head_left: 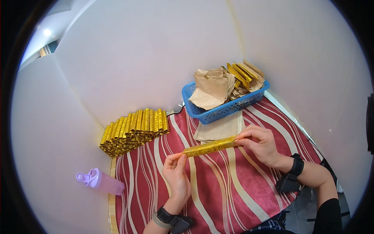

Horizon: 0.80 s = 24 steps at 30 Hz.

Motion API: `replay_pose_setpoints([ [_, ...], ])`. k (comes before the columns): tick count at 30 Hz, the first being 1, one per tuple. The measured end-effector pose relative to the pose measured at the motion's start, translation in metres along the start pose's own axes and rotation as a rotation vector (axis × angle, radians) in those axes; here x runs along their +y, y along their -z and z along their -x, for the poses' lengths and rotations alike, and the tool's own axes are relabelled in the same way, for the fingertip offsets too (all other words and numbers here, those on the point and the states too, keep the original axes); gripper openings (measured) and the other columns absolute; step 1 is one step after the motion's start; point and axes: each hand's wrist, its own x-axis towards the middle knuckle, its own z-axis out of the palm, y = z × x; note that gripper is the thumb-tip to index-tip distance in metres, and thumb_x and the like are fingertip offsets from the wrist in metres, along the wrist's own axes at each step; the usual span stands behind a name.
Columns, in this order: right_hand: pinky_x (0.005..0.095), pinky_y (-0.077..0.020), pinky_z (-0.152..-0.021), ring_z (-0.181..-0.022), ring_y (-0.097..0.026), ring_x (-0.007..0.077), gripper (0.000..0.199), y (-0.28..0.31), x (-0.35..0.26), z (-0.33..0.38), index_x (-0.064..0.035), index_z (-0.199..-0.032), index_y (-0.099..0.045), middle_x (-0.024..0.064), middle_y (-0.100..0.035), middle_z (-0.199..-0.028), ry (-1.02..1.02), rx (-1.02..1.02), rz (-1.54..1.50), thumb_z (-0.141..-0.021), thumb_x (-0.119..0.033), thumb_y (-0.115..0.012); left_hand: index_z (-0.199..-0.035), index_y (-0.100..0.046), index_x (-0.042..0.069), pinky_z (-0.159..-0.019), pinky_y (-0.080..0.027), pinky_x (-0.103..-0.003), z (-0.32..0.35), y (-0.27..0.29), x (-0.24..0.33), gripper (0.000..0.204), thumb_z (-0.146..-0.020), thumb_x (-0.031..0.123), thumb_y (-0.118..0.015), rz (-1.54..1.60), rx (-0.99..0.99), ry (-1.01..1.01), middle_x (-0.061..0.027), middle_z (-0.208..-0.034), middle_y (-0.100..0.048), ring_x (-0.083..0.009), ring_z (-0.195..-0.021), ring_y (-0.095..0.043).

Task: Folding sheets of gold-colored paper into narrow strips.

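Note:
A rolled tube of shiny gold paper (209, 147) is stretched between my two hands above the table. My left hand (177, 176) pinches its left end between thumb and fingers. At the other end, slightly higher, my right hand (261, 143) grips the tube the same way. Just beyond it lies a flat stack of tan paper sheets (220, 128) on the cloth. To the left, many similar gold tubes (134, 128) are piled in layers, their ends facing me. Both wrists wear black strapped devices.
A blue plastic basket (222, 113) at the back holds tan paper (210, 87) and folded gold sheets (243, 76). A lilac bottle (102, 181) stands at the left edge. The red striped cloth (249, 187) covers the table, and pale walls (156, 50) enclose it.

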Motion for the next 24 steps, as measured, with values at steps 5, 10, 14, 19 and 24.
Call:
replay_pose_setpoints([
  [5, 0.0252, -0.049, -0.066, -0.077, -0.062, 0.0143, 0.009, -0.0013, 0.0002, 0.0006, -0.0001, -0.091, -0.07, 0.0086, -0.066, -0.085, 0.063, 0.007, -0.003, -0.082, 0.001, -0.068, -0.099, -0.06, 0.001, -0.086, -0.048, -0.024, -0.0005, -0.0013, 0.0017, 0.011, -0.089, -0.002, -0.063, -0.009, 0.017, 0.017, -0.0071, -0.096, -0.066, -0.0109, -0.09, -0.062],
  [10, 0.0256, -0.0475, -0.065, -0.075, -0.06, 0.0143, 0.013, 0.0004, 0.0035, 0.0001, 0.0002, -0.096, -0.071, 0.008, -0.063, -0.083, 0.053, -0.013, 0.042, -0.083, 0.001, -0.068, -0.1, -0.059, 0.001, -0.085, -0.048, -0.023, 0.0019, -0.0018, 0.0018, 0.012, -0.089, -0.002, -0.064, 0.016, -0.001, 0.031, -0.0067, -0.096, -0.066, -0.0107, -0.09, -0.062],
  [14, 0.0252, -0.0454, -0.063, -0.074, -0.058, 0.0134, 0.016, 0.0002, -0.0019, -0.0016, -0.0009, -0.099, -0.071, 0.0071, -0.062, -0.082, 0.079, -0.005, 0.076, -0.083, 0.0, -0.068, -0.1, -0.059, 0.001, -0.085, -0.048, -0.023, 0.0018, -0.0013, 0.0011, 0.012, -0.089, -0.001, -0.064, 0.022, -0.013, 0.036, -0.0065, -0.096, -0.065, -0.0105, -0.09, -0.062],
  [19, 0.0244, -0.0437, -0.061, -0.072, -0.057, 0.0124, 0.014, -0.0011, -0.0003, -0.0008, -0.0012, -0.097, -0.072, 0.0064, -0.062, -0.082, 0.098, -0.036, 0.106, -0.083, -0.001, -0.068, -0.1, -0.06, 0.001, -0.083, -0.048, -0.023, 0.0036, -0.0047, 0.0036, 0.012, -0.089, -0.001, -0.064, -0.004, 0.014, 0.053, -0.0062, -0.095, -0.065, -0.0101, -0.089, -0.061],
  [24, 0.0246, -0.0419, -0.059, -0.069, -0.055, 0.0109, 0.011, 0.0022, -0.0004, 0.002, -0.0011, -0.093, -0.072, 0.0049, -0.061, -0.08, 0.07, -0.036, 0.086, -0.085, -0.003, -0.067, -0.1, -0.062, 0.0, -0.081, -0.047, -0.022, -0.0032, -0.0015, 0.0063, 0.011, -0.09, 0.0, -0.064, -0.107, 0.04, 0.041, -0.0053, -0.094, -0.065, -0.0093, -0.087, -0.06],
])
